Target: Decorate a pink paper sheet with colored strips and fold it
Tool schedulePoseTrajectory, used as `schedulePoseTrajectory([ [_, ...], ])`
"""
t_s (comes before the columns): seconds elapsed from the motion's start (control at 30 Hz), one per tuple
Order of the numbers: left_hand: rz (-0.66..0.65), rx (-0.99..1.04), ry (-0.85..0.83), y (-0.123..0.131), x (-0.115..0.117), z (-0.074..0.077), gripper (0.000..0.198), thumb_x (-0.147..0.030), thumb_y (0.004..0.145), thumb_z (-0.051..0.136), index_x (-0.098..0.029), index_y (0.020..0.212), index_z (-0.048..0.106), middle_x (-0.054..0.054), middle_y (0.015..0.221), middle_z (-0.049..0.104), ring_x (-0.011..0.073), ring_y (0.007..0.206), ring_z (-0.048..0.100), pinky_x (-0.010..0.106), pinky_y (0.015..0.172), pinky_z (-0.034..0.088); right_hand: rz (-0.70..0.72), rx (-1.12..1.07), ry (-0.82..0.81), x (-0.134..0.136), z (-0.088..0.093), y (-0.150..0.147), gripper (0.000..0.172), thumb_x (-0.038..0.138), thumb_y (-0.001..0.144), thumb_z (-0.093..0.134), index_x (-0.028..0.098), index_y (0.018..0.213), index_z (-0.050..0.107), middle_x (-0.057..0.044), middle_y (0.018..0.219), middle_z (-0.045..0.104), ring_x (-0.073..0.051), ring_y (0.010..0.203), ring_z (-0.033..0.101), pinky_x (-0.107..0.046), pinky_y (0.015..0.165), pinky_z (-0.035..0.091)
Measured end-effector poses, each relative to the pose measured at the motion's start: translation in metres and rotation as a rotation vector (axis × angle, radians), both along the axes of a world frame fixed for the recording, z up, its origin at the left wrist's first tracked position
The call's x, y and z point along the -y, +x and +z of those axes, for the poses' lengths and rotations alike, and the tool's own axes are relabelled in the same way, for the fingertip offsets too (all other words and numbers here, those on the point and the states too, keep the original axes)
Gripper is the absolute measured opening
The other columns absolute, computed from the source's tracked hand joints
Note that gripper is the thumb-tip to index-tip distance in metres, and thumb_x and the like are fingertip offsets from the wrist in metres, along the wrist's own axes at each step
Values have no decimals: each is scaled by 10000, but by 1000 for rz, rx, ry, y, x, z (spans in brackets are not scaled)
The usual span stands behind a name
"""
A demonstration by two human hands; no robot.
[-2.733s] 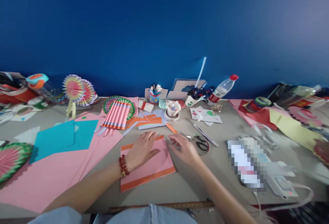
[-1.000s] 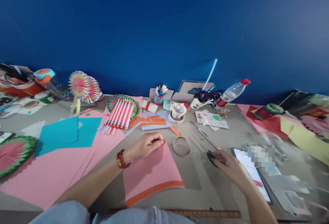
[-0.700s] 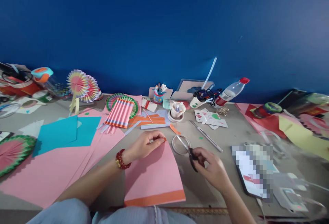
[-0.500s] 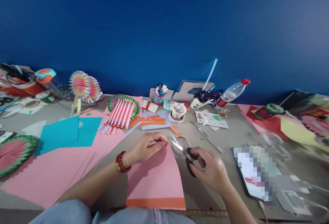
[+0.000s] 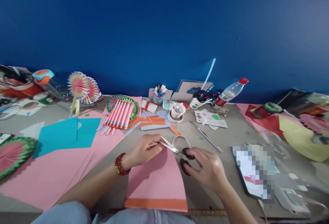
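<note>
Nearest the person, a pink sheet (image 5: 156,179) with an orange band (image 5: 155,204) along its near edge lies over the counter (image 5: 203,196), its far end lifted. The left hand (image 5: 141,151), a red bracelet (image 5: 120,164) at its wrist, pinches that far end between thumb and fingers. The right hand (image 5: 209,167) grips the scissors (image 5: 175,150) by their black handles, which are spread; the blades reach the sheet's far edge by the left fingers, though blur and overlap make it hard to tell whether the paper lies between them. To the right is a phone (image 5: 249,174); to the left, pink paper (image 5: 46,176) with blue paper (image 5: 59,135) on it. Just beyond the scissors lies a ring (image 5: 181,137), with a slim silver tool (image 5: 207,136) to its right. Farther back are pleated paper (image 5: 119,114), a white cup (image 5: 177,110) and a tilted bottle (image 5: 231,92), before a blue wall (image 5: 164,28).
</note>
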State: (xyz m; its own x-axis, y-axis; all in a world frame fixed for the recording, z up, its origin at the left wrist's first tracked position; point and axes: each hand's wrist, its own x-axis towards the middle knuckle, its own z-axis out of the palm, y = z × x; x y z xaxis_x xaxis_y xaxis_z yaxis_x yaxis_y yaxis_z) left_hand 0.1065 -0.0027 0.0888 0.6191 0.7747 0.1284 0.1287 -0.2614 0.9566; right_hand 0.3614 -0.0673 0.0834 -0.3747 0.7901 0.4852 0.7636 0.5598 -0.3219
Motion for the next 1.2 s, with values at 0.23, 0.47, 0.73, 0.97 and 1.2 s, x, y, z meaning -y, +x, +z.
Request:
schedulePoseTrajectory([
  [0.23,-1,29,-6,0,0,-2,226,-156,895,463,-141,954,680,-2,778,591,102,688,482,185,639,387,6,-15,-25,0,-4,-1,109,273,830,616,216,911,572,-13,791,715,-161,683,674,-248,617,478],
  [0.47,-10,46,1,2,1,2,260,-136,891,469,-152,997,705,18,841,656,116,730,545,194,673,418,-5,-26,-48,0,-3,-2,131,249,796,612,217,917,574,-15,786,712,-144,611,640,-243,547,435],
  [0.73,-7,64,14,3,1,4,239,-212,931,486,-143,975,711,28,821,656,119,721,547,205,688,431,0,-20,-29,-1,-4,-2,134,257,808,616,208,927,580,-24,798,717,-148,625,647,-241,553,434],
  [0.97,-11,37,6,3,1,2,249,-229,938,487,-146,989,717,27,822,642,120,727,526,202,678,419,-2,9,-37,-1,-6,-1,136,264,819,604,210,937,564,-18,805,711,-159,677,665,-243,613,464],
  [1.2,-9,37,-12,3,1,1,251,-263,953,490,-146,979,710,26,808,631,126,738,527,209,684,418,7,2,-54,-1,-9,-1,114,273,833,594,212,923,560,-14,794,707,-153,654,657,-239,598,451],
])
